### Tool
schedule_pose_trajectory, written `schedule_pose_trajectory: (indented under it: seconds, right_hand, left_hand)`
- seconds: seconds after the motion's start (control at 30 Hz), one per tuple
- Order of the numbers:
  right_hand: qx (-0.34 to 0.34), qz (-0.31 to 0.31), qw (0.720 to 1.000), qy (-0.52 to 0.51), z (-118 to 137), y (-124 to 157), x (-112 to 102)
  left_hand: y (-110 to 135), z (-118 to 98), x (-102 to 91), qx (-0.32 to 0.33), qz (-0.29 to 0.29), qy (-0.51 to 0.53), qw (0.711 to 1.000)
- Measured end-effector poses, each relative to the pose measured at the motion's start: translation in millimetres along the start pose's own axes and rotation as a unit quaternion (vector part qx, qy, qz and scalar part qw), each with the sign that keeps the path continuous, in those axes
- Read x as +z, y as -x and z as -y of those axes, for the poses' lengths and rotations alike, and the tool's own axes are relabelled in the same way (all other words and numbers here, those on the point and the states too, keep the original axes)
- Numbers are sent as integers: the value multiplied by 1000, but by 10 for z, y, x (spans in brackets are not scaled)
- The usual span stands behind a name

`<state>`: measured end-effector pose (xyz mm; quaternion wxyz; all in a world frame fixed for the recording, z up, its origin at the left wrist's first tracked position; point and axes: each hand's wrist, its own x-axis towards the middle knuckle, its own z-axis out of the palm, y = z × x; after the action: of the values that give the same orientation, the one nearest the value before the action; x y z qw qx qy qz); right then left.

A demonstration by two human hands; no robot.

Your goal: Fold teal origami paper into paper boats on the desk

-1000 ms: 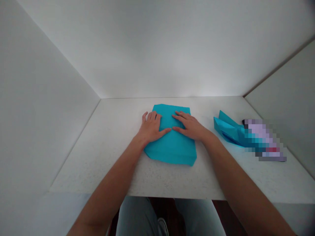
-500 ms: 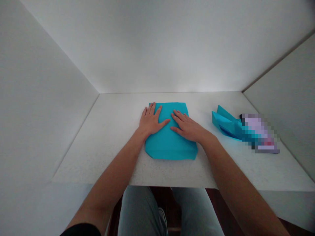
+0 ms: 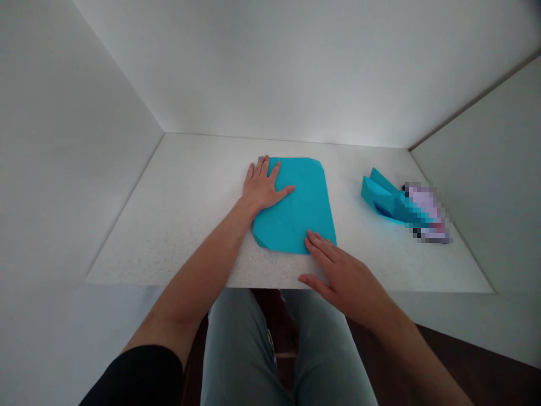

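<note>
A sheet of turquoise paper [image 3: 306,203] lies flat on the white table, its corners cut or folded in, with faint creases across it. My left hand [image 3: 264,186] rests with spread fingers on the paper's left side, the fingertips near its upper left corner and the thumb pointing to the middle. On the lower right corner of the paper lie the fingers of my right hand [image 3: 332,262], palm down and holding nothing. Its thumb is stretched out over the table's front edge, and the hand hides that corner.
To the right stands a folded turquoise paper piece [image 3: 391,200]. Beside it lies a pinkish object [image 3: 425,206], pixelated and not readable. White walls enclose the table [image 3: 169,225] at the back and sides. My legs are below the front edge.
My right hand has slid from the paper's upper right toward me, down to its lower right corner. My left hand stays on the left side. The view has tilted slightly.
</note>
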<state>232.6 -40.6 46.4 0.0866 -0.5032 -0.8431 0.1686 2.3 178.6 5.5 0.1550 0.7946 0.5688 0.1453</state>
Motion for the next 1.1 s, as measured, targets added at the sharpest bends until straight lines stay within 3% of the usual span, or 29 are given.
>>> schedule_pose_trajectory:
  seconds: [0.17,0.4,0.57,0.67,0.77,0.87,0.93,1.1]
  right_hand:
    - [-10,-10,1000,4,299,47,199]
    - [21,-52,998,14,384,-261,38]
    - [1,-26,1000,11,579,-499,344]
    - [-14,-16,1000,2,774,-422,512]
    - [-39,6,998,-46,876,-243,459]
    - [-15,8,995,-103,794,-160,270]
    - [36,-34,991,-124,661,-230,159]
    - [103,-157,969,-158,334,-836,85]
  left_hand:
    - [-7,8,19,5,-8,16,1000]
    - [24,-61,-44,-7,10,-3,1000]
    - [63,-106,-103,-12,30,-47,998]
    - [66,-107,-116,-14,34,-51,998]
    - [57,-97,-115,-9,35,-50,998]
    - [46,-88,-101,-6,38,-49,998]
    - [40,-86,-83,-4,34,-50,998]
    - [25,-84,-34,-10,16,-59,998]
